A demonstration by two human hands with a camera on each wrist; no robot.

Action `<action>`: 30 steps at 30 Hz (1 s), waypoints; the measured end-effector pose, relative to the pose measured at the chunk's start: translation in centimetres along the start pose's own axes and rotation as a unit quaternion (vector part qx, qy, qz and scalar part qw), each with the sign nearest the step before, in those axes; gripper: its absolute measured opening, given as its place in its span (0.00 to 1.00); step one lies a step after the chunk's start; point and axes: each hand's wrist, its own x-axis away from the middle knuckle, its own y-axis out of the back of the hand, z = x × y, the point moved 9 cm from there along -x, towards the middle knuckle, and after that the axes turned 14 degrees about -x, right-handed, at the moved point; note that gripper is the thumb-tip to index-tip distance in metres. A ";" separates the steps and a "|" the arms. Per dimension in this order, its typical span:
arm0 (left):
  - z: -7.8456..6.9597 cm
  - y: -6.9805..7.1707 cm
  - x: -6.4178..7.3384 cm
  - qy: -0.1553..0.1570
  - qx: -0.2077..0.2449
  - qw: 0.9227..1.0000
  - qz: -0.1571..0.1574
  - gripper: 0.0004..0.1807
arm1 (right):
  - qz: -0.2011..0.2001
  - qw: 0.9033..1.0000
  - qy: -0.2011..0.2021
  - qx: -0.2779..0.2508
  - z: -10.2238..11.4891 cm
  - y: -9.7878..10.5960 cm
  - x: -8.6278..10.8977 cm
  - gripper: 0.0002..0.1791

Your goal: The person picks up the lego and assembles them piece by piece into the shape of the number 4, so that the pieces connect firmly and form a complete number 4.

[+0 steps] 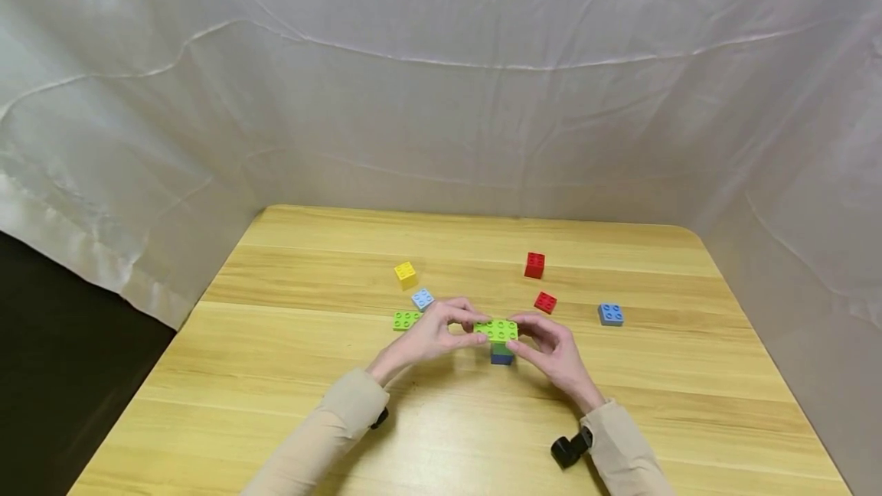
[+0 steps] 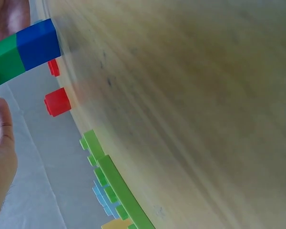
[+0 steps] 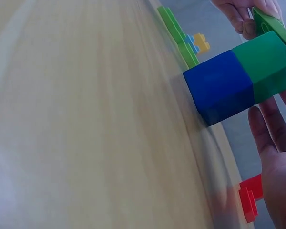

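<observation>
Both hands hold a lime-green flat eight-stud brick (image 1: 498, 331) from its two ends, over the middle of the table. My left hand (image 1: 441, 334) pinches the left end between thumb and fingers. At the other end, the thumb and fingers of my right hand (image 1: 556, 357) grip the right side. Under the lime brick is a green block (image 3: 267, 62), with a dark blue block (image 3: 220, 88) below it in one column. The lime brick reaches out past the green block to the left. The blue block's lower face is close to the tabletop.
Left of the column lie another lime-green brick (image 1: 405, 320), partly behind my left hand, a light blue brick (image 1: 423, 298) and a yellow block (image 1: 406, 275). Behind and right are a red block (image 1: 534, 265), a flat red brick (image 1: 545, 302) and a blue brick (image 1: 610, 314) on the wooden table (image 1: 696, 389).
</observation>
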 end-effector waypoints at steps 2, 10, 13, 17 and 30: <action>0.0 0.0 0.0 0.000 -0.004 1.000 -0.001 0.19 | 0.000 1.000 -0.001 0.000 0.0 0.0 0.0 0.18; -0.3 -0.1 -0.1 -0.004 -0.022 1.000 -0.001 0.19 | -0.003 1.000 0.016 0.003 0.2 -0.1 0.1 0.18; -0.4 -0.1 -0.1 -0.008 -0.021 1.000 0.000 0.19 | -0.007 1.000 0.016 0.001 0.1 0.0 0.2 0.18; -0.4 -0.2 -0.1 -0.008 -0.014 1.000 0.001 0.19 | -0.007 1.000 0.012 -0.008 0.0 0.0 0.2 0.18; -0.1 0.0 0.0 0.006 -0.017 1.000 -0.005 0.19 | -0.025 1.000 0.008 0.000 0.0 -0.3 -0.1 0.19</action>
